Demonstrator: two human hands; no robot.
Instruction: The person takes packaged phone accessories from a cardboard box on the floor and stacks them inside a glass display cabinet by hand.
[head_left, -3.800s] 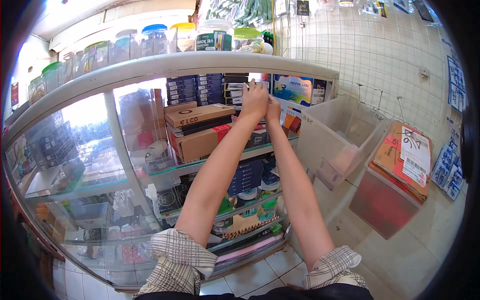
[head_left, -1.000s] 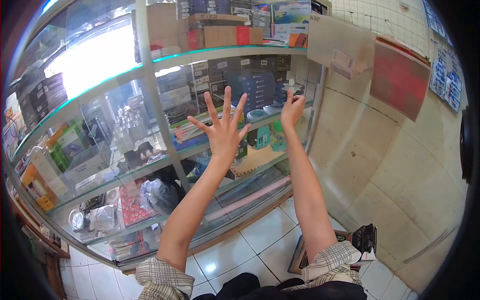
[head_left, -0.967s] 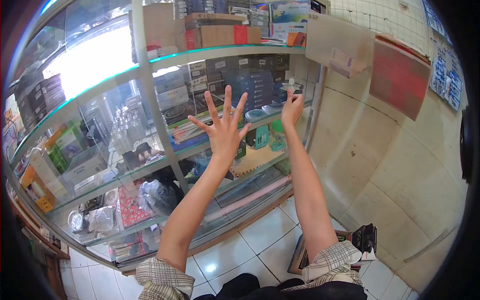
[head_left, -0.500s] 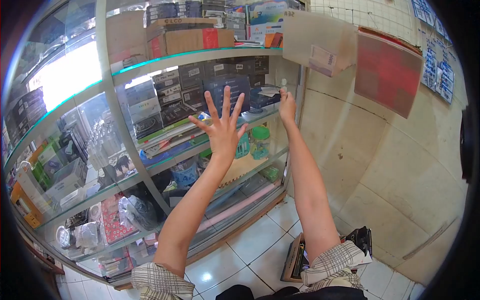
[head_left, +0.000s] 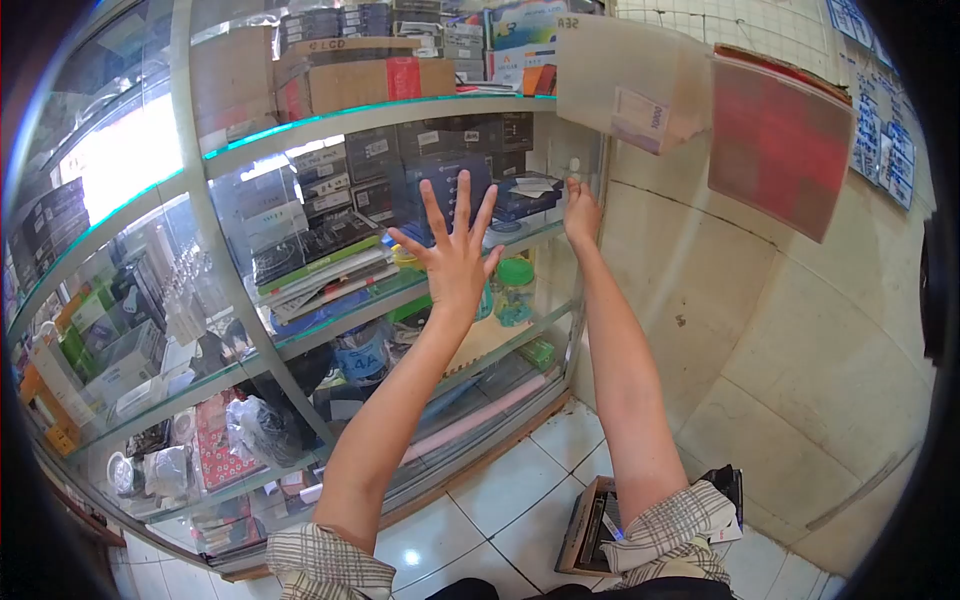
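Observation:
My left hand is raised with its fingers spread wide, palm toward the glass front of the display cabinet, and holds nothing. Behind its fingers are dark blue boxes on a shelf. Further right, my right hand is closed at the cabinet's right edge, beside a small pale round knob or lock. Whether its fingers grip anything is too small to tell. Flat dark boxes lie on the shelf just left of that hand.
At the upper right hang or stand a translucent bin and a red-filled bin against the tiled wall. An open carton sits on the floor by my right forearm. Jars stand on a lower shelf.
Both hands were together at the upper shelf earlier; they are now lower and apart, the left spread open. Over the last second the view has shifted, and the shelves appear further left.

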